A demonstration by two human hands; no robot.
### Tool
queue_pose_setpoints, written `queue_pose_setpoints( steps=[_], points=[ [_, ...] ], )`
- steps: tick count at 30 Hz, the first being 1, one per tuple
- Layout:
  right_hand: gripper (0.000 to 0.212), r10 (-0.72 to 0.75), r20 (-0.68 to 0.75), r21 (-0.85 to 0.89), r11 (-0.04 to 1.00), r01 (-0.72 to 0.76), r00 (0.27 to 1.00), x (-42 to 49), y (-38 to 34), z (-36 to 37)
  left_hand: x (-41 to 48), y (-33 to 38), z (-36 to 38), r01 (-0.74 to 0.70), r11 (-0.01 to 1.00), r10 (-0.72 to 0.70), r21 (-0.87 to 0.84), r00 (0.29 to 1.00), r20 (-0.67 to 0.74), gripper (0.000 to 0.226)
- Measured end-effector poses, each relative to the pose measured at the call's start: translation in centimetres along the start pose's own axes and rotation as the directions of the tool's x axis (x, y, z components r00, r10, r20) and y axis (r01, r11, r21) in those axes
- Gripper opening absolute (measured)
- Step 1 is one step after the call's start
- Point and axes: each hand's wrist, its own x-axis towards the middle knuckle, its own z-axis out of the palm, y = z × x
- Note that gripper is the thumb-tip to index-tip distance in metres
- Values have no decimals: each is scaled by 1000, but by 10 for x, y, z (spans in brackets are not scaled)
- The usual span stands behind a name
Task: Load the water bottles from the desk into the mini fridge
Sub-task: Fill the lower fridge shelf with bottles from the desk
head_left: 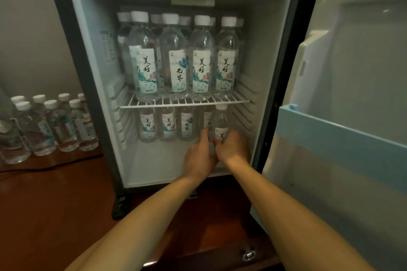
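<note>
The mini fridge (92,28) stands open on the wooden desk. Its white wire shelf (185,103) carries several water bottles (176,57) in two rows. Below it, more bottles (167,125) stand at the back of the lower compartment. Both my hands reach into that compartment at its right side. My left hand (199,156) and my right hand (231,145) hold one upright water bottle (221,121) between them, fingers curled round its lower half. Its white cap sits just under the wire shelf. Several more bottles (50,125) stand on the desk left of the fridge.
The fridge door (352,86) is swung open to the right, with a pale blue door shelf (330,130). The brown desk top (55,204) stretches in front of the fridge. A metal handle (248,254) shows on a drawer below.
</note>
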Motion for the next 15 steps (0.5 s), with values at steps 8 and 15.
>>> queue_pose_setpoints(
  steps=[8,15],
  points=[
    [30,-6,-192,-71,997,-8,981,17,-4,10,40,-10,20,-6,991,14,133,998,-57,32],
    [30,46,-197,-162,984,-79,979,45,-18,20,69,-26,34,79,994,-72,71,993,-95,12]
  ],
)
